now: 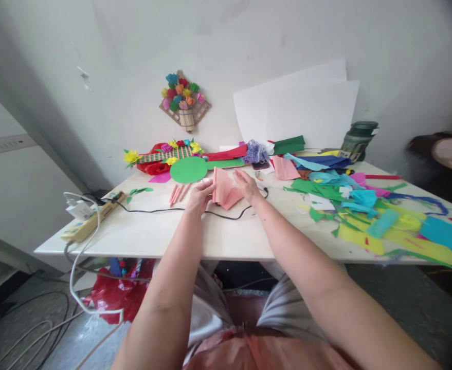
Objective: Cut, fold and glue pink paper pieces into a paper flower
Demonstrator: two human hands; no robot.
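A folded sheet of salmon-pink crepe paper [226, 191] stands partly opened above the white table, its layers spreading toward the right. My left hand [201, 196] pinches its left edge between thumb and fingers. At the paper's upper right is my right hand [246, 185], fingers stretched out and close to the edge; whether they touch it I cannot tell. Several thin rolled pink paper strips [179, 193] lie just left of my left hand. Behind the paper is a round green card disc [189, 170] with a long green strip going right.
Scraps of coloured crepe paper [341, 200] cover the table's right side, with a dark green bottle [359, 141] behind. A black cable [160, 209] crosses the table from a power strip [81, 226] at left. Paper flowers [172, 149] lie at the back.
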